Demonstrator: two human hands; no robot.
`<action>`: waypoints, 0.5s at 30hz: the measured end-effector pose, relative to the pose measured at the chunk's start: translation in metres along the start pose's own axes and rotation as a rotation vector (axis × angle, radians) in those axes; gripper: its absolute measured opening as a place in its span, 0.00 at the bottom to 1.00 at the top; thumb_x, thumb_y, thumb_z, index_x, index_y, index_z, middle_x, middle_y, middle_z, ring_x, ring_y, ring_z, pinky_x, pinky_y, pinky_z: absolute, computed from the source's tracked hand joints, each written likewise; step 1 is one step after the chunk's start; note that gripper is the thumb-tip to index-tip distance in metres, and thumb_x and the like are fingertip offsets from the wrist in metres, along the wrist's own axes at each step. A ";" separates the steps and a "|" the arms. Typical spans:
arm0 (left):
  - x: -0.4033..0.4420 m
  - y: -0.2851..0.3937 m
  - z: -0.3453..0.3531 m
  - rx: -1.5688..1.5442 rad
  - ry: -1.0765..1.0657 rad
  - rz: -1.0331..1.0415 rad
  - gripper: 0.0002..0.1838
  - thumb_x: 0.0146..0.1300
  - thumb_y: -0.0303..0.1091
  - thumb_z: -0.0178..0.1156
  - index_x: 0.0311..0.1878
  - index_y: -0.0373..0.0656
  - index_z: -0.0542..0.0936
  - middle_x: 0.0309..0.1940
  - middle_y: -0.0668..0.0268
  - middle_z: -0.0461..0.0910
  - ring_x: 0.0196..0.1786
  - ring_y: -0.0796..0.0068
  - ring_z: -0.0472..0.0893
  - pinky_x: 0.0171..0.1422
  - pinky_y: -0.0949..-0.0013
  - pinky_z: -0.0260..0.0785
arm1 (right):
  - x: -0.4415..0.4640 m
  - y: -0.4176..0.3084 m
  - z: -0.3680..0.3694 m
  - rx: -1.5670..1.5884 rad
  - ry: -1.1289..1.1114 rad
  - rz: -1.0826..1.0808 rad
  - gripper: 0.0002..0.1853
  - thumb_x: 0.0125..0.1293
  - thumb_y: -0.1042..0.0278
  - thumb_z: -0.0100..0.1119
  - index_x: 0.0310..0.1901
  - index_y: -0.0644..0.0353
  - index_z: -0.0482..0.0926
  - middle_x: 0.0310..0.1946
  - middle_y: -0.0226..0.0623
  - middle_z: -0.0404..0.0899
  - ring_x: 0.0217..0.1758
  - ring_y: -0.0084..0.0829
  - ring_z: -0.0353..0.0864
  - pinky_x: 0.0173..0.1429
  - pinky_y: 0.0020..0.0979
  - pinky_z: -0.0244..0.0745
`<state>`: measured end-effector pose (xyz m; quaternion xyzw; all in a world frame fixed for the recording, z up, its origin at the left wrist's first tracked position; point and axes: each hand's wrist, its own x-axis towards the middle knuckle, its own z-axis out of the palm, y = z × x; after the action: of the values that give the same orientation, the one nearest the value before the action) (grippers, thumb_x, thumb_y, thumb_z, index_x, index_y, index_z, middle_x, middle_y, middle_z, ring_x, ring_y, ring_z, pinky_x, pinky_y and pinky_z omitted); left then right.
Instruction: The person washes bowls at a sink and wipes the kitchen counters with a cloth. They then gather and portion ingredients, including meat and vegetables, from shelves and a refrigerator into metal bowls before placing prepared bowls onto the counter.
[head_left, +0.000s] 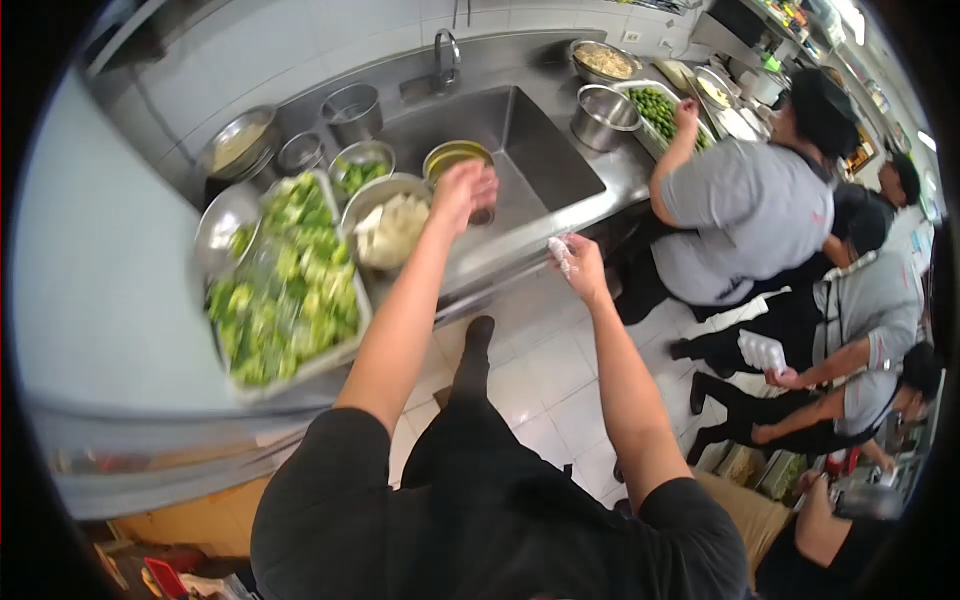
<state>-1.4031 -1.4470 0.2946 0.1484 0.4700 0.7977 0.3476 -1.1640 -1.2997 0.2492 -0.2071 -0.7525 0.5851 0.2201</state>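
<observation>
My left hand (465, 193) reaches over the front of the sink with its fingers stretched out, slightly smeared by motion. It hangs by a yellowish round container (457, 153) and partly covers it. My right hand (584, 268) pinches a small white crumpled wad (560, 256), whose material I cannot make out, in front of the counter's edge. Left of my left hand stands a bowl of pale white pieces (390, 232). Beside that, a large tray is heaped with cut leafy greens (290, 290), and a metal bowl (228, 228) rests on its corner.
The steel sink (545, 150) has a faucet (446, 55) behind it. Pots and bowls (352, 112) line its left side. A steel pot (604, 115) and a tray of small green produce (655, 110) stand at its right. Several co-workers (745, 215) work close on my right.
</observation>
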 end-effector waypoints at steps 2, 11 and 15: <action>0.163 0.006 -0.009 -0.178 0.056 0.006 0.17 0.70 0.32 0.59 0.60 0.39 0.73 0.47 0.60 0.82 0.45 0.63 0.83 0.50 0.56 0.80 | 0.070 -0.009 0.016 0.002 -0.015 0.105 0.14 0.71 0.58 0.65 0.37 0.63 0.81 0.29 0.30 0.82 0.30 0.20 0.80 0.35 0.26 0.75; 0.491 -0.004 -0.125 0.419 0.108 0.393 0.22 0.72 0.48 0.59 0.57 0.38 0.79 0.44 0.58 0.84 0.40 0.69 0.83 0.37 0.62 0.76 | 0.331 0.056 0.090 -0.327 0.044 -0.031 0.12 0.65 0.70 0.63 0.44 0.71 0.82 0.39 0.54 0.86 0.42 0.43 0.87 0.50 0.39 0.78; 0.424 -0.021 -0.144 1.028 -0.385 -0.642 0.16 0.66 0.44 0.62 0.44 0.40 0.82 0.29 0.63 0.84 0.20 0.72 0.81 0.22 0.72 0.70 | 0.421 0.059 0.153 -0.058 -0.040 0.179 0.10 0.67 0.71 0.62 0.44 0.69 0.82 0.39 0.51 0.86 0.42 0.44 0.87 0.48 0.44 0.79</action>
<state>-1.7783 -1.2393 0.1639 0.2889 0.7430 0.2850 0.5322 -1.5925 -1.1677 0.1954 -0.2680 -0.7518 0.5845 0.1461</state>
